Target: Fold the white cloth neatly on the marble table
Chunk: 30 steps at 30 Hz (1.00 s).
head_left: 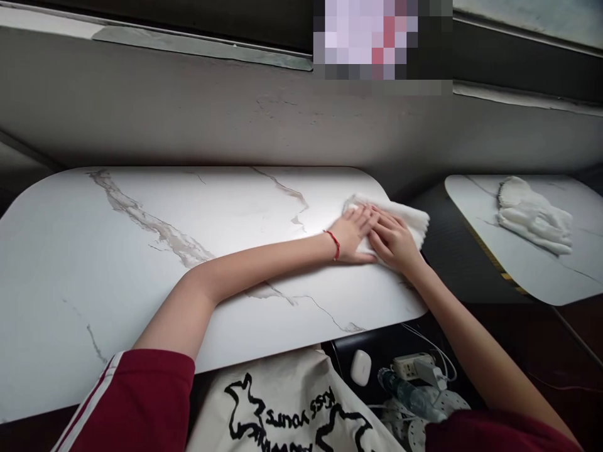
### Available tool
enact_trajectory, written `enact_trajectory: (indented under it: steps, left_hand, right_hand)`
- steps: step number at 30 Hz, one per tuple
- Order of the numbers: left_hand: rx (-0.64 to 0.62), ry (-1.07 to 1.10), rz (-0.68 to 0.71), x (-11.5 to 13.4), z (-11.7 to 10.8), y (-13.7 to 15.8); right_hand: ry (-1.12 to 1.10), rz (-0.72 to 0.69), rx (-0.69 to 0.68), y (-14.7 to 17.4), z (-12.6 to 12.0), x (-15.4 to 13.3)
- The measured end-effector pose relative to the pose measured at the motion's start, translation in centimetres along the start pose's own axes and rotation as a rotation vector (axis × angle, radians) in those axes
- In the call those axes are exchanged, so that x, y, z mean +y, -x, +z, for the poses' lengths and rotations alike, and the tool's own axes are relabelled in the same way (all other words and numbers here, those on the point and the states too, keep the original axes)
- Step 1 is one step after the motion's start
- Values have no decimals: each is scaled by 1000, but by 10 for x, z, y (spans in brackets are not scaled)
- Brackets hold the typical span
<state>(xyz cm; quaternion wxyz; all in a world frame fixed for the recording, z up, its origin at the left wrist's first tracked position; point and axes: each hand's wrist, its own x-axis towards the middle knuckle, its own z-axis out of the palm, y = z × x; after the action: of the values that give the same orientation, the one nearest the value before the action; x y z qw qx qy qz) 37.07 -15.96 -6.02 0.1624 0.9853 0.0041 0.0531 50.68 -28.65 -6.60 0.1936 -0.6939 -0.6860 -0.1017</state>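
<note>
A folded white cloth (pixel 409 218) with a scalloped edge lies at the right end of a white marble-patterned tabletop (pixel 264 207), partly over its rounded edge. My left hand (pixel 353 233), a red string bracelet at its wrist, rests flat on the cloth with its fingers spread. Beside it, my right hand (pixel 392 238) also presses down on the cloth, fingers stretched out and touching the left fingers. The middle of the cloth is hidden under both hands.
Another marble-patterned tabletop (pixel 541 276) stands to the right, bearing a crumpled white cloth (pixel 534 216). Below the front edge are a white rounded case (pixel 361 368), a clear bottle (pixel 409 394), a charger with cables (pixel 431 371) and a printed cloth bag (pixel 282 402). A grey wall (pixel 188 107) runs behind.
</note>
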Motion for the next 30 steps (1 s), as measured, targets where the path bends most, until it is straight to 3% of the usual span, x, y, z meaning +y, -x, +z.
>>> enact_trajectory:
  steps: [4, 8, 13, 20, 30]
  left_hand:
    - [-10, -44, -130, -50, -27, -8]
    - [-13, -48, -267, -95, -56, 4]
    - [5, -21, -261, -111, -68, 15]
    - [45, -45, -254, -77, -49, 34]
    - [-1, -81, -92, 45, -3, 149]
  right_hand:
    - [-23, -21, -28, -71, 27, 14]
    - [-49, 20, 6, -133, 53, 4]
    - [-26, 100, 27, -151, 63, -9]
    - [-56, 9, -25, -114, 51, -21]
    - [-80, -88, -91, 28, -9, -127]
